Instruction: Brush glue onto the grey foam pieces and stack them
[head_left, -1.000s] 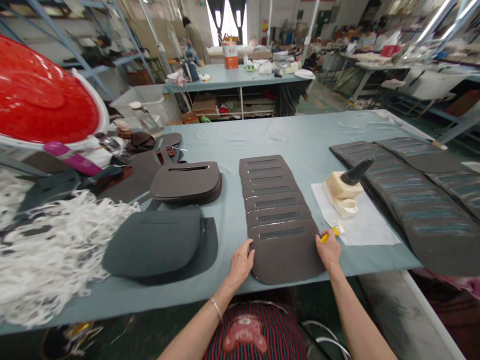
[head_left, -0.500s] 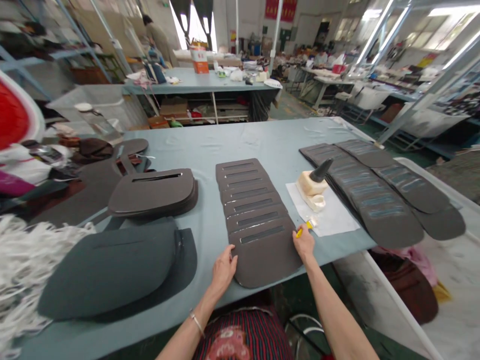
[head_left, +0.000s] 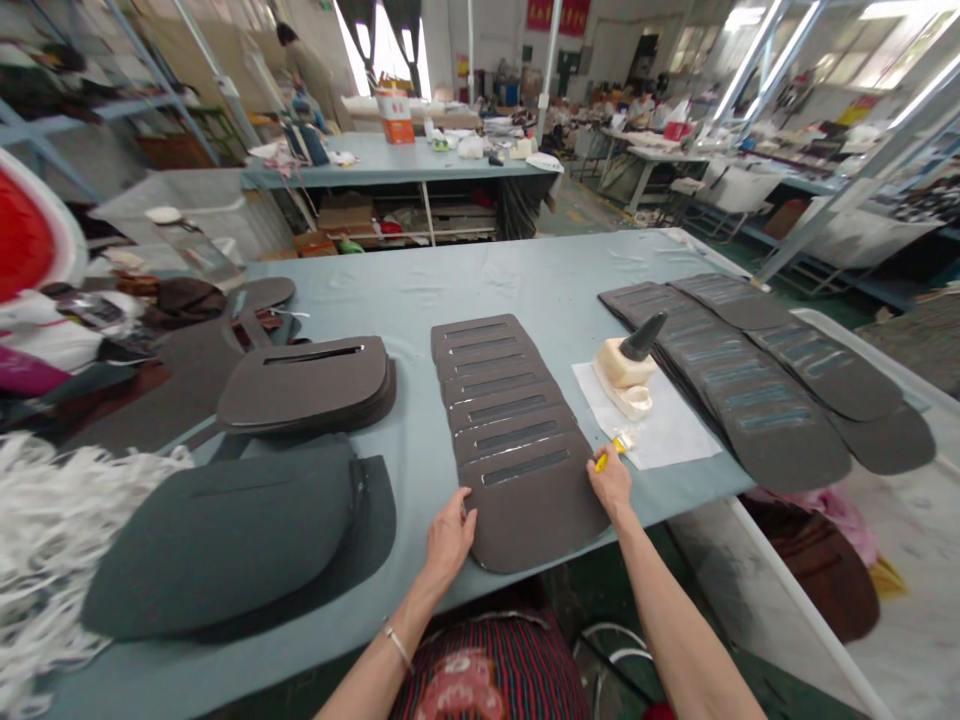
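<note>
A row of overlapping dark brown panels point(head_left: 536, 520), each with a long slot showing, lies before me on the table. At the left edge of the nearest panel, my left hand point(head_left: 450, 540) is closed, with thumb and fingers on the rim. My right hand point(head_left: 613, 484) is by the opposite edge, closed round a small yellow-handled brush point(head_left: 604, 459). The brush tip points toward a white sheet point(head_left: 682, 440). On that sheet stands a cream-coloured block-like container point(head_left: 624, 366) with a dark cone-shaped piece point(head_left: 646, 336) on it.
Slotted brown panels point(head_left: 772, 430) with shiny streaks overlap at the right. On the left are a brown panel stack point(head_left: 300, 385), dark green-grey panels point(head_left: 225, 540) and tangled white strips point(head_left: 45, 540). The blue-grey tabletop point(head_left: 480, 270) ends near my waist. A person point(head_left: 307, 75) stands far back.
Both hands keep nearly the same place at the panel's two edges, the brush still in the right. The view has shifted very slightly.
</note>
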